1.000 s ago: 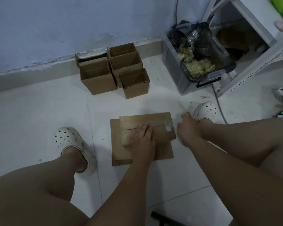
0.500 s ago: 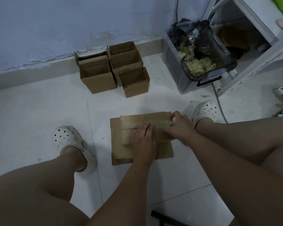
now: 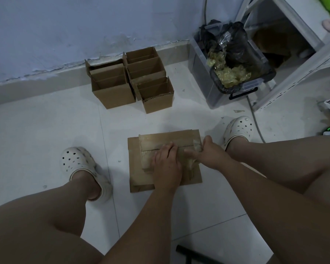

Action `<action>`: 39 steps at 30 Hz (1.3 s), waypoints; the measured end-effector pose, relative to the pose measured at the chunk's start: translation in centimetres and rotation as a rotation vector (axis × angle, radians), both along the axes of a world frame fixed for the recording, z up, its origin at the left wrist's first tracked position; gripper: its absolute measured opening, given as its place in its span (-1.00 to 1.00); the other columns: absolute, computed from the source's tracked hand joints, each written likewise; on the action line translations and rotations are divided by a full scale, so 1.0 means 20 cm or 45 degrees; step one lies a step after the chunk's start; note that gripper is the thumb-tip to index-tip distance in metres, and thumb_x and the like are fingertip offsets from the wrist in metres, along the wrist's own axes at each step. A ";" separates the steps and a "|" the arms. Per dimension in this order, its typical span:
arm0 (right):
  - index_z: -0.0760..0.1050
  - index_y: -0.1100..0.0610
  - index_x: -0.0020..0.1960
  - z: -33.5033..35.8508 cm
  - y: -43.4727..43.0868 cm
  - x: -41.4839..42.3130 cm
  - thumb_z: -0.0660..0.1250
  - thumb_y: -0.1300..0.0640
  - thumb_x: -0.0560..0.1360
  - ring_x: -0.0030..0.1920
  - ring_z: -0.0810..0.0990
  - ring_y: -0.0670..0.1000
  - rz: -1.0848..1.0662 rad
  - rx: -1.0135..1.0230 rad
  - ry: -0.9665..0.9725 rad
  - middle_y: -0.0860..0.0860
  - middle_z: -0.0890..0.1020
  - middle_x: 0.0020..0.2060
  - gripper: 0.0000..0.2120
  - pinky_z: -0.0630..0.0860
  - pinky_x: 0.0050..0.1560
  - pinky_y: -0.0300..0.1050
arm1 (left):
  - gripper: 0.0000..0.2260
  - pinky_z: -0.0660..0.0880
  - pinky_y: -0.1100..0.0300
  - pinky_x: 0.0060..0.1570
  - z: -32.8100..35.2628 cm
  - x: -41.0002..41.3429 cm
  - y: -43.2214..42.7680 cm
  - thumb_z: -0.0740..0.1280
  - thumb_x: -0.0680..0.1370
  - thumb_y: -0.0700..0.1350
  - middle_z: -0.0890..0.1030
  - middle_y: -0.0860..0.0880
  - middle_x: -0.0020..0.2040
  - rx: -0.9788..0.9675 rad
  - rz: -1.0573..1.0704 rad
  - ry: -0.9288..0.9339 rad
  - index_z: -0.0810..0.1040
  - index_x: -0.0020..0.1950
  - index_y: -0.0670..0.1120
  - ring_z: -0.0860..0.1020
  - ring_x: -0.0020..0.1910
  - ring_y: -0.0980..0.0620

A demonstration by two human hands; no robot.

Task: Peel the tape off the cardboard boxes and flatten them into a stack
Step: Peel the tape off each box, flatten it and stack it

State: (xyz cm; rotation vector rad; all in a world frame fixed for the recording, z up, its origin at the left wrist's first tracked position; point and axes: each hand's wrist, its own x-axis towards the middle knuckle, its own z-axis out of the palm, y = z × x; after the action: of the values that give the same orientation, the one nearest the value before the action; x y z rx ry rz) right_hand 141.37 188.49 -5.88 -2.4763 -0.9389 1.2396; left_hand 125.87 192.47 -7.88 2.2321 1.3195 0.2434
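On the floor (image 3: 46, 130), the left hand (image 3: 167, 164) presses flat on the probably light, stiff box (image 3: 160, 141) atop the flattened stack (image 3: 136, 172) while the right hand (image 3: 211, 156) pinches its flimsy tape (image 3: 197, 147) (best gripped by the lifted end).

Wall: pale blue painted wall (image 3: 65, 25) from 10 to 12 o'clock, its paint chipped and cracked along the lower edge.
Skirting: light strip (image 3: 27, 86) at the wall's foot, rising from 9 toward 12 o'clock.
Floor: large glossy white tiles (image 3: 36, 134) with thin grey joints; small specks toward 2 o'clock.
Shelf: white metal shelf unit (image 3: 301, 73) at 2 o'clock, with perforated uprights.
Bin: clear plastic bin (image 3: 198, 73) lined with a black bag, at 1 o'clock, just beside the shelf.
Cable: grey cable (image 3: 254, 119) on the floor at 2 o'clock, near the shelf's foot.
Light: dim, cool, even; shadows soft.
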 end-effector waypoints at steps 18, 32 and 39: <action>0.22 -0.03 0.33 0.12 0.04 0.09 0.59 -0.02 0.26 0.04 0.46 -0.03 0.393 -0.194 0.339 -0.07 0.42 0.05 -0.22 0.38 -0.15 -0.26 | -0.62 0.14 0.00 0.44 0.00 -0.01 0.02 0.22 0.52 -0.22 0.42 -0.03 0.37 -0.031 0.095 0.034 0.44 0.35 -0.08 0.32 0.39 -0.01; 0.36 0.05 0.32 0.02 0.05 0.06 0.17 0.28 0.57 -0.05 0.60 0.19 -0.064 0.168 -0.010 0.14 0.59 0.02 -0.65 0.59 -0.03 0.15 | -0.63 0.12 0.00 0.46 -0.01 -0.02 0.01 0.24 0.50 -0.23 0.47 -0.05 0.34 0.005 0.103 0.011 0.49 0.31 -0.09 0.37 0.36 -0.04; 0.56 0.18 0.21 0.00 0.04 0.02 0.14 0.37 0.51 0.15 0.54 0.17 -0.096 0.236 -0.277 0.15 0.59 0.16 -0.63 0.43 0.11 -0.10 | -0.63 0.20 -0.04 0.43 0.00 -0.01 0.00 0.27 0.47 -0.28 0.50 -0.08 0.30 0.039 0.096 -0.018 0.52 0.28 -0.13 0.42 0.33 -0.08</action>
State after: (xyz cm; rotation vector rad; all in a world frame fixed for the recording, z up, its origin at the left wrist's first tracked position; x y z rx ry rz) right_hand 141.77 189.24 -5.87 -2.5064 -0.9532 0.8320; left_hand 125.60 192.48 -7.81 2.2040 1.4029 0.3087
